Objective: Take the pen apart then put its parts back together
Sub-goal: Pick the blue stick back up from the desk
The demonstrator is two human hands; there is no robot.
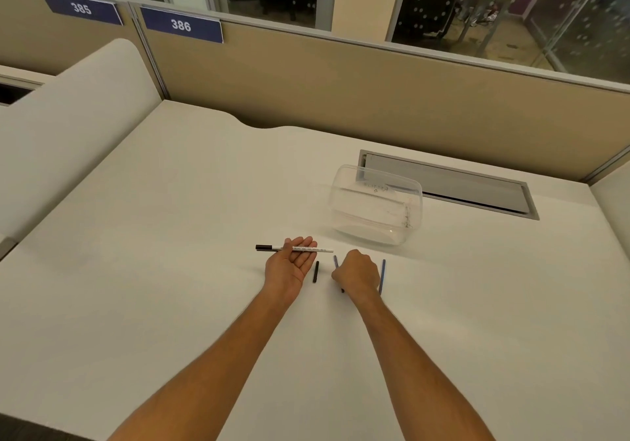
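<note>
One white pen barrel [303, 249], black end pointing left, long axis left-right, resting across the open upturned left hand [295, 259]. Right hand [358, 273] curled knuckles-up on the white desk [170, 270]; contents cannot be told. One short black cap [316, 272] between the hands. Two blue pens [382, 277] flank the right hand, one partly hidden. One clear plastic container [375, 205] beyond.

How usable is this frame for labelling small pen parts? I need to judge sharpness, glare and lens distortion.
Head view: even, soft light, faint shadows; wide-angle bending curves the partition and desk edges; the white pen print is unreadable; the clear container shows mild reflections; the small black part is sharp enough.
</note>
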